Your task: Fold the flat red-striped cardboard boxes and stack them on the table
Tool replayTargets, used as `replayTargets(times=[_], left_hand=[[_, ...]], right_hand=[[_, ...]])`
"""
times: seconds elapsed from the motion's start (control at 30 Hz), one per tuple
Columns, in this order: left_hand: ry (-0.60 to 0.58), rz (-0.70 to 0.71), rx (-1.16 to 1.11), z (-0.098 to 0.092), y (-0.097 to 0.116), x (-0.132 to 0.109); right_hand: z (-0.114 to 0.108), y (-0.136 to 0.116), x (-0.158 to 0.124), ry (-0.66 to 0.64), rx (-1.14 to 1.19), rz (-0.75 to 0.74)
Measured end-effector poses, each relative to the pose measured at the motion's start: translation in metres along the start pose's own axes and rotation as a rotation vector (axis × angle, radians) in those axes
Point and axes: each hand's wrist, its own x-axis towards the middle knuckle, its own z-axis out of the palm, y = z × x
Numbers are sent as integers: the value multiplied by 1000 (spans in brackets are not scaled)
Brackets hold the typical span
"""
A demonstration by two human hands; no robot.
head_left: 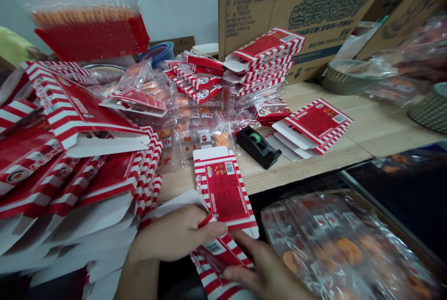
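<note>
My left hand (174, 235) is closed on a red-and-white striped carton (233, 249), thumb across its top near a barcode. My right hand (265, 262) grips the same carton from the right, fingers curled at its edge. Just beyond, a second striped carton (226, 193) lies at the table's front edge with its white end flap open. What is inside the held carton is hidden. Left of my hands lean stacks of open-ended striped cartons (111, 174). A black tape dispenser (257, 147) with green tape sits behind and to the right.
Clear snack packets (206, 132) cover the table's middle. Stacked cartons (265, 53) stand behind them, before a large cardboard box (254, 6). More cartons (317, 123) lie right. Below the table edge is a box of packets (335, 244). A woven basket (344, 76) stands far right.
</note>
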Motion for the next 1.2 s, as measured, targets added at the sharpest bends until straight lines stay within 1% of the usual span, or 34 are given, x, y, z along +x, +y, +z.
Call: replayTargets(times=[0.07,0.1,0.17,0.2,0.23,0.27,0.3,0.33,0.43,0.47,0.5,0.53,0.6,0.63,0.7,0.77,0.83,0.9,0.93,0.97,1.0,1.03,1.13,1.17,1.2], left_hand=[[29,13,46,0,1,1],[36,17,62,-1,2,1],[47,29,82,0,4,1],[46,35,86,1,6,1],[52,42,86,3,7,1],[83,54,82,5,9,1],[162,80,71,9,9,1],[295,122,53,13,9,1],[850,311,-9,23,0,0],[954,329,-21,25,-5,0],[979,304,-22,25,-10,0],[935,244,-9,23,-14,0],[742,101,36,17,-21,0],[638,51,72,13,-23,0],[471,2,170,7,-23,1],[359,-16,237,4,-18,1],[324,12,226,4,-11,2],[337,76,144,5,-3,3],[362,105,102,6,0,3],[414,127,69,7,2,4],[497,147,51,9,3,5],[611,182,54,11,2,6],[1072,383,172,25,-10,13],[1199,431,194,33,-16,15],[1275,438,172,41,-22,17]], right_hand=[[0,-5,-3,-91,-46,-38],[0,-7,-4,-139,-56,-30],[-1,-9,-7,-190,-72,18],[-2,-9,-7,-182,-83,42],[-3,-8,-7,-146,-94,55],[-5,-8,-7,-94,-95,67],[-7,-8,-7,-52,-72,82],[-10,-8,-6,-30,-18,97],[-22,-9,-4,-53,250,125],[-26,-8,-3,-62,319,125],[-29,-8,-2,-67,357,122],[-30,-7,-1,-75,355,118],[-31,-5,2,-120,291,108],[-30,-4,3,-140,250,105],[-26,-3,5,-175,201,107],[-22,-4,6,-208,227,107],[-19,-6,7,-236,276,92],[-16,-9,7,-239,305,63],[-15,-10,6,-238,309,62],[-15,-12,5,-226,314,70],[-15,-14,4,-203,322,87],[-15,-15,3,-169,339,106],[-22,-20,1,-23,426,132],[-25,-21,0,28,452,128],[-28,-22,0,81,473,118]])
